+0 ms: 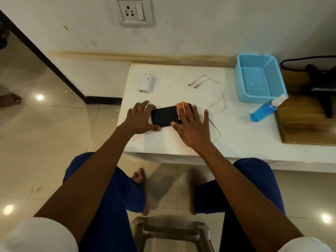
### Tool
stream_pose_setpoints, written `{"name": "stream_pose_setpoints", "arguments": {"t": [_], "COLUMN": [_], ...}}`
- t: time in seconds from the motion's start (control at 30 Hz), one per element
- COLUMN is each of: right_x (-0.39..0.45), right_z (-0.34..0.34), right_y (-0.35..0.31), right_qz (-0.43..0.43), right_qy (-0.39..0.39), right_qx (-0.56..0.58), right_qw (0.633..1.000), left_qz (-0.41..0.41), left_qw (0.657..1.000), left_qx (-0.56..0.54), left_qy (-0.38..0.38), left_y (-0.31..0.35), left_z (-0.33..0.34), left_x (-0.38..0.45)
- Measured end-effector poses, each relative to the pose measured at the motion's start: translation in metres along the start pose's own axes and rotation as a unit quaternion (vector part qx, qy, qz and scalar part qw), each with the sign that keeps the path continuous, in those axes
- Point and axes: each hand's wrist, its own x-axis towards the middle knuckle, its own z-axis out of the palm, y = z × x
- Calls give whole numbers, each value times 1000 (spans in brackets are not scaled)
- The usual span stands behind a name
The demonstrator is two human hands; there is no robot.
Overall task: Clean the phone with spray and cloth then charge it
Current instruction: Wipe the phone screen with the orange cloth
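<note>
My left hand (141, 119) steadies the phone (166, 115) at its nine o'clock end, fingers spread, thumb on the near edge. My right hand (193, 127) presses the orange cloth (181, 109) flat onto the screen's three o'clock end, fingers straight. The phone lies screen-up on the white worktop (236, 131); the spray bottle (265, 110) stands at three o'clock.
</note>
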Motion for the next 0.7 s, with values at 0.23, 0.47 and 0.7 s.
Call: {"name": "stream_pose_setpoints", "arguments": {"t": [0.23, 0.47, 0.7], "right_x": [11, 16, 14], "right_z": [-3, -4, -18], "right_y": [-4, -19, 5], "right_qz": [11, -93, -20], "right_qy": [6, -11, 19], "right_qx": [30, 7, -19], "right_qw": [999, 996, 999], "left_qz": [1, 2, -8], "left_qw": [1000, 1000, 1000], "left_qx": [-1, 4, -6], "left_qy": [0, 4, 3], "left_y": [-1, 0, 1], "left_z": [1, 2, 3], "left_x": [1, 0, -4]}}
